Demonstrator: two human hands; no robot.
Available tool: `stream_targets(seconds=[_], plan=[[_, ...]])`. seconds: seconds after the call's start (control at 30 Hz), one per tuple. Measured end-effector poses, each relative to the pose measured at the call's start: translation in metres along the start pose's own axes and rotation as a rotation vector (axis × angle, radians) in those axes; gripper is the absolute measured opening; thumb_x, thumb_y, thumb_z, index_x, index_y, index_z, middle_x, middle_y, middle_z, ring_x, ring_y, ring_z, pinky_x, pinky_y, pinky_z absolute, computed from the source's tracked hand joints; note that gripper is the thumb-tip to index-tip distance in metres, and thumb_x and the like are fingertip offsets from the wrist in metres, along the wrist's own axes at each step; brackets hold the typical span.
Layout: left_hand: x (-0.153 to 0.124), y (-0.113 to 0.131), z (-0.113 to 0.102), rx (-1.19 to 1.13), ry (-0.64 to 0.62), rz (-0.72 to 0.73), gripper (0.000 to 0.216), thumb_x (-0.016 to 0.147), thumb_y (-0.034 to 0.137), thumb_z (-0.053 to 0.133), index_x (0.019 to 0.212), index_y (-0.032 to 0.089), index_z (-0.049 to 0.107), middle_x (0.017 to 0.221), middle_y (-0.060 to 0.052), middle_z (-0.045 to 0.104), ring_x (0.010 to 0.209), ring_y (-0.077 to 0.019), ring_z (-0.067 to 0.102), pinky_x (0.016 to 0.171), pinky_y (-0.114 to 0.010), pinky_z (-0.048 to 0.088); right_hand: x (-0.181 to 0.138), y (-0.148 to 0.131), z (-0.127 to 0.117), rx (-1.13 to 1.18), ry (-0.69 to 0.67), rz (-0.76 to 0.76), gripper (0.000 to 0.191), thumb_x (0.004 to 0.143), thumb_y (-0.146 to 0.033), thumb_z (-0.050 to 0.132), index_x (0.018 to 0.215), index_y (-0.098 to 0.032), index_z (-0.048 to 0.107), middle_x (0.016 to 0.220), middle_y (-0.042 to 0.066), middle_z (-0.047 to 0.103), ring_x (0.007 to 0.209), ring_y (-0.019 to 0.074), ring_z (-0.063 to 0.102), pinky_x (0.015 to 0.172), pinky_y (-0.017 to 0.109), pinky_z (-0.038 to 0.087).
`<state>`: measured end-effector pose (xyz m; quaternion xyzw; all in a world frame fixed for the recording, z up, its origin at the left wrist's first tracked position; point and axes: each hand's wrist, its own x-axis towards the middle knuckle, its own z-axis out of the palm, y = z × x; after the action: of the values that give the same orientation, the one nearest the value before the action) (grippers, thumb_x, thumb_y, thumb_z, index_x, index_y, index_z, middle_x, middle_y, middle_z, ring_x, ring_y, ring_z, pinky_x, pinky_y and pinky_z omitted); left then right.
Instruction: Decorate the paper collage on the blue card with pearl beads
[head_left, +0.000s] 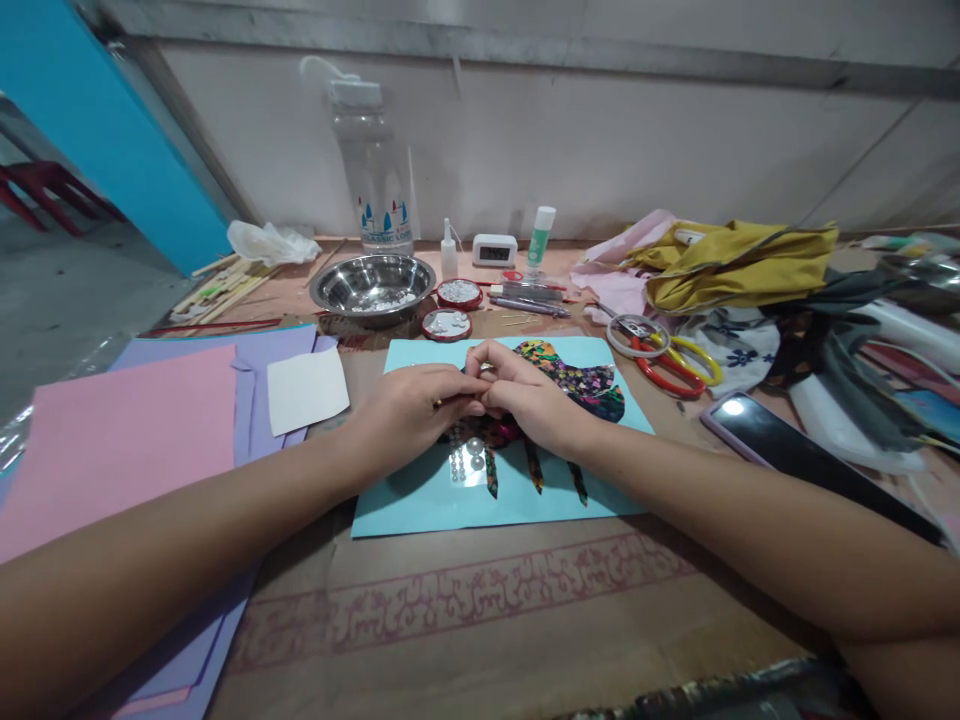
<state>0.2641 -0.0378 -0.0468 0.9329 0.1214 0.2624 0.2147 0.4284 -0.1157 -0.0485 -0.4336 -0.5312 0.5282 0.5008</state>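
Where the two hands meet over the pale blue card (420,500), the left hand (409,415) and right hand (536,400) have their fingertips pinched tight against each other; whether anything tiny sits between them cannot be told. Both wrists rest on the card, probably to hold it flat and steady the fingers. Under them lies a patterned cutout (592,385), with pearl beads (472,452) stuck just below the left hand. Two red-rimmed dishes (446,324) and a steel bowl (373,283) stand just beyond, seemingly kept within reach; scissors (667,358) and a phone (780,440) lie to the right, pink paper (112,440) to the left. All sits on a brown patterned table (480,610) against a pale wall (600,130).
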Motion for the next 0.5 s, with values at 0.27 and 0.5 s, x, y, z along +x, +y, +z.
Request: stream_targets(seconds=[0.27, 0.5], plan=[[0.0036, 0.0024, -0.0048, -0.296, 0.008, -0.240, 0.023, 0.086, 0.029, 0.068, 0.105, 0.019, 0.076, 0.098, -0.004, 0.077, 0.086, -0.0171, 0.070, 0.081, -0.027, 0.054, -0.0008, -0.0019, -0.0022, -0.032, 0.002, -0.024, 0.030, 0.068, -0.012, 0.046, 0.097, -0.020, 0.045, 0.063, -0.007, 0.046, 0.055, 0.0104, 0.039, 0.053, 0.024, 0.029], [0.0038, 0.0005, -0.0016, -0.471, 0.029, -0.348, 0.033, 0.086, 0.032, 0.069, 0.116, 0.020, 0.071, 0.103, -0.004, 0.077, 0.086, -0.0176, 0.071, 0.076, -0.027, 0.057, 0.0018, 0.0016, -0.0038, -0.013, 0.029, -0.030, 0.028, 0.079, -0.018, 0.055, 0.104, -0.022, 0.044, 0.068, -0.007, 0.050, 0.055, 0.0092, 0.043, 0.053, 0.023, 0.032]])
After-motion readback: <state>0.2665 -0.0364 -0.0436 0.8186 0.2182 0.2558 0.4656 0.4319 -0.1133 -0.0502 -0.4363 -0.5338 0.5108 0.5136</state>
